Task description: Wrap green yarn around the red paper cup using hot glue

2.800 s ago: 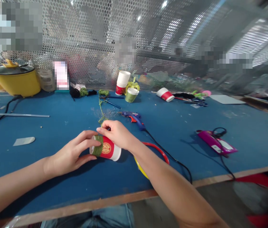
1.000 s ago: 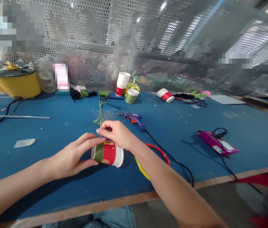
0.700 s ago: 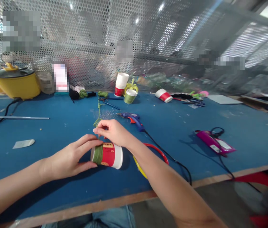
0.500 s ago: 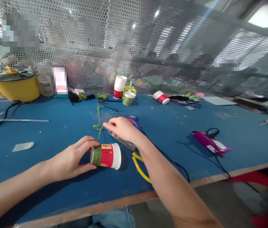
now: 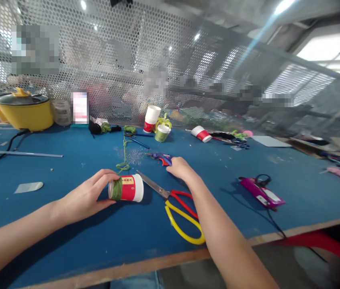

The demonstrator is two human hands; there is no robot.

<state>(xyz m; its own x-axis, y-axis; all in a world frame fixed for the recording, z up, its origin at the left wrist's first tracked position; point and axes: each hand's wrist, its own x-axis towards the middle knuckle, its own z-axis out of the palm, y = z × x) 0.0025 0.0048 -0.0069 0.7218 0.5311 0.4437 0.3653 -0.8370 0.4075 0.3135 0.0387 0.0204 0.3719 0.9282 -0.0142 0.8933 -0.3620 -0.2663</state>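
Note:
My left hand [image 5: 90, 192] is closed around the base end of a paper cup [image 5: 129, 188] lying on its side on the table. Green yarn [image 5: 116, 188] is wrapped round that end, and a loose strand [image 5: 124, 165] runs from near the cup to a small green yarn ball [image 5: 129, 129] farther back. My right hand [image 5: 181, 167] closes on the handle of a blue and orange glue gun [image 5: 161, 157], whose nozzle points left; part of the grip is hidden. Between cup and right forearm lie large scissors [image 5: 165, 195] with one red and one yellow handle, blades slightly apart.
Behind stand a cup stack [image 5: 152, 118] and a green-wrapped cup [image 5: 162, 133]; another cup [image 5: 201, 134] lies tipped over. A yellow electric pot [image 5: 22, 112] is at back left. To the right is a purple packet [image 5: 260, 192] with a black cord. Perforated metal [image 5: 112, 60] closes the back.
My right hand has moved right, away from the yarn, to the glue gun's handle, uncovering the scissors. My left hand still holds the cup. The view has shifted slightly.

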